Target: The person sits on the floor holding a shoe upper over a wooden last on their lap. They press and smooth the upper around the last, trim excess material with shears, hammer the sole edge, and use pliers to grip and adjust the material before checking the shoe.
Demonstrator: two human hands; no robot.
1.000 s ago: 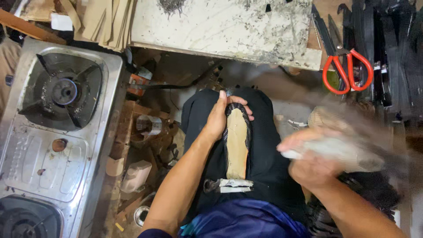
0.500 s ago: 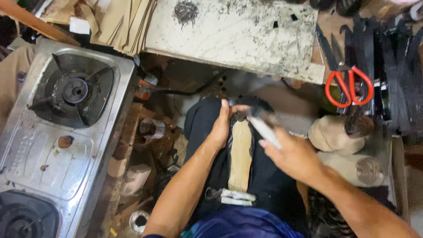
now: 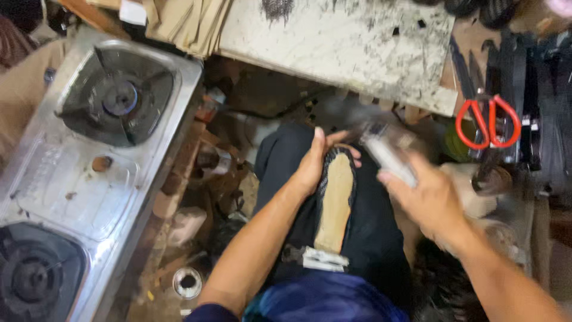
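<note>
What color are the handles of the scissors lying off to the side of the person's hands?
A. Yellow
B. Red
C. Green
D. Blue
B: the scissors lying beside the stone slab have bright red loop handles, seen just beyond the right hand.

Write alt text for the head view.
Left hand steadies a tan, black-edged shoe sole on the lap while the right hand holds a blurred grey tool above it. Steel gas stove left, red-handled scissors right.
</note>
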